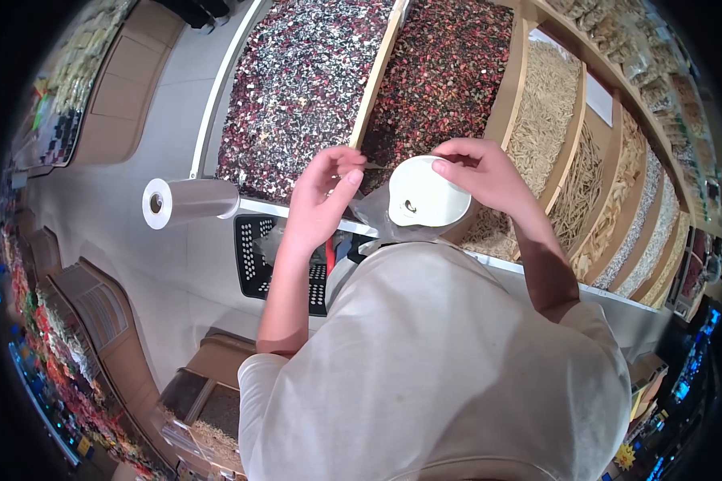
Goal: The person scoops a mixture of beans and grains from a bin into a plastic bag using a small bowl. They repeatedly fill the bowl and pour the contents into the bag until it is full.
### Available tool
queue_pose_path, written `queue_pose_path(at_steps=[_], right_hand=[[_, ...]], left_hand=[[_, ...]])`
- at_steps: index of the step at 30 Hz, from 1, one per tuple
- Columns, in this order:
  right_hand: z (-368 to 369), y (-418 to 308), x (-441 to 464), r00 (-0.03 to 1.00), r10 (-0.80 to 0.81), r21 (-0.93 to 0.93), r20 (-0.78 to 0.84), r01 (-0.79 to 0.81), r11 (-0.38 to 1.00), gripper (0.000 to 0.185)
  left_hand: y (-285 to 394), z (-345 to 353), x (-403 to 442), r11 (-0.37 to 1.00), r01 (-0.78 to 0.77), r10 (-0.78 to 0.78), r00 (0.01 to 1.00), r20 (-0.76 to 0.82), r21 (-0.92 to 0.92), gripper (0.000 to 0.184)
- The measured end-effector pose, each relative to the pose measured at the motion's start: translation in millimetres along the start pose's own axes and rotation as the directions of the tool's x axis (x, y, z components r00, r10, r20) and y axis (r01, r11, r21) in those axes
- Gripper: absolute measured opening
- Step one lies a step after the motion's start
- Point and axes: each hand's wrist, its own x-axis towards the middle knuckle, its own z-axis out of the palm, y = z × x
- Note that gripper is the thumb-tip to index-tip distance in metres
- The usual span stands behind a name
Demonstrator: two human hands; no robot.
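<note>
My right hand (485, 175) grips the rim of a white scoop (437, 192), its thumb over the edge. A small dark piece (410, 206) lies inside the scoop near its lower left side. A clear plastic bag (369, 210) hangs below and beside the scoop, partly hidden by it. My left hand (322, 196) is raised just left of the scoop, near the wooden divider (375, 88). Its fingers are curled, with a gap between thumb and fingertips, and nothing clear shows in them. Beneath both hands are bins of mixed dark red and white dried pieces (305, 88) and darker red-brown pieces (449, 72).
A roll of clear plastic bags (188, 202) sticks out from the bin's front left corner. Below it stands a black basket (253, 260) with a bag inside. More bins, including pale strips (549, 104) and brown sticks (579, 180), run to the right. Shelves (96, 313) line the left.
</note>
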Motion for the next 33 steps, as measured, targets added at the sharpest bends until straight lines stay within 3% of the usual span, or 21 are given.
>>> queue_pose_path(at_steps=[1, 2, 6, 8, 10, 12, 14, 16, 18, 24, 26, 27, 30, 33], right_hand=[[3, -11, 3, 0.999, -0.022, -0.049, 0.043, 0.024, 0.999, 0.026], [7, -16, 7, 0.996, -0.040, -0.098, 0.083, 0.048, 0.994, 0.026], [22, -20, 26, 0.982, -0.156, -0.112, 0.108, 0.167, 0.980, 0.027], [26, -20, 31, 0.983, -0.156, -0.142, 0.097, 0.169, 0.975, 0.016], [26, -24, 25, 0.987, -0.145, -0.066, 0.076, 0.150, 0.987, 0.017], [21, -25, 15, 0.956, -0.286, -0.215, -0.068, 0.266, 0.940, 0.024], [14, -19, 0, 0.943, -0.315, -0.221, -0.109, 0.286, 0.932, 0.019], [1, -11, -14, 0.946, -0.310, -0.154, -0.094, 0.294, 0.943, 0.012], [-7, -2, -23, 0.952, -0.274, -0.163, -0.134, 0.252, 0.954, 0.010], [-13, 30, -28, 0.948, -0.089, -0.068, -0.304, 0.072, 0.995, 0.007], [-12, 35, -29, 0.944, -0.121, -0.135, -0.305, 0.083, 0.987, 0.007], [-10, 37, -29, 0.945, -0.124, -0.134, -0.302, 0.087, 0.987, 0.007], [-6, 40, -31, 0.947, -0.114, -0.141, -0.301, 0.074, 0.987, 0.008], [-2, 41, -34, 0.952, -0.086, -0.123, -0.292, 0.052, 0.991, 0.008]], left_hand=[[11, 5, 6, 0.994, -0.034, 0.043, 0.995, 0.089, -0.102, 0.032], [18, 8, 11, 0.983, 0.046, -0.015, 0.985, 0.170, -0.178, 0.040], [17, 22, 26, 0.994, 0.015, 0.011, 0.974, 0.226, -0.113, 0.036], [6, 19, 26, 0.997, 0.027, -0.010, 0.974, 0.228, -0.070, 0.037], [-8, 3, 23, 0.960, 0.234, -0.214, 0.968, 0.134, -0.154, 0.039], [-6, -10, 13, 0.941, 0.262, -0.284, 0.955, -0.080, -0.213, 0.043], [-18, -31, 10, 0.901, 0.213, -0.325, 0.909, -0.261, -0.379, 0.046], [-26, -54, 5, 0.891, 0.140, -0.343, 0.832, -0.437, -0.432, 0.049], [-47, -79, 3, 0.929, 0.099, -0.300, 0.767, -0.568, -0.358, 0.049], [-99, -133, 28, 0.996, 0.037, -0.084, 0.727, -0.681, -0.083, 0.044], [-112, -144, 44, 0.950, 0.086, 0.151, 0.717, -0.681, 0.301, 0.042], [-115, -145, 52, 0.913, 0.125, 0.202, 0.688, -0.697, 0.387, 0.040], [-124, -152, 73, 0.885, 0.122, 0.274, 0.644, -0.714, 0.449, 0.041], [-131, -160, 86, 0.916, 0.097, 0.249, 0.622, -0.742, 0.389, 0.042]])
